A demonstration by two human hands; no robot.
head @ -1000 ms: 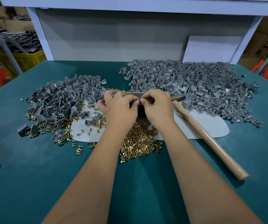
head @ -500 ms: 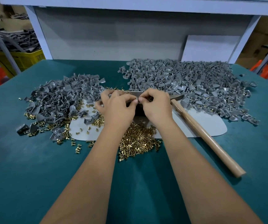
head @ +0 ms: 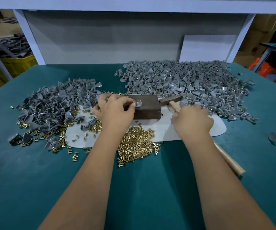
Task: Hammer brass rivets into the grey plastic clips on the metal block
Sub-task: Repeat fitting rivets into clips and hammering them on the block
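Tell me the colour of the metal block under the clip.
Dark rusty brown; the rectangular metal block shows best in the head view, with a grey plastic clip on top.

A dark brown rectangular metal block [head: 148, 107] lies at frame centre on a pale mat, one grey plastic clip [head: 138, 103] with a brass rivet on its top. Loose small brass rivets [head: 136, 146] heap just below it. Grey clips pile at upper right [head: 183, 78] and left [head: 54, 100].

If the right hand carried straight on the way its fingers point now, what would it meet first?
Most likely the hammer's wooden handle: the right hand points up-left over it, fingertips just short of or already on it. Past that is the metal block. Depth is unclear from this one view.
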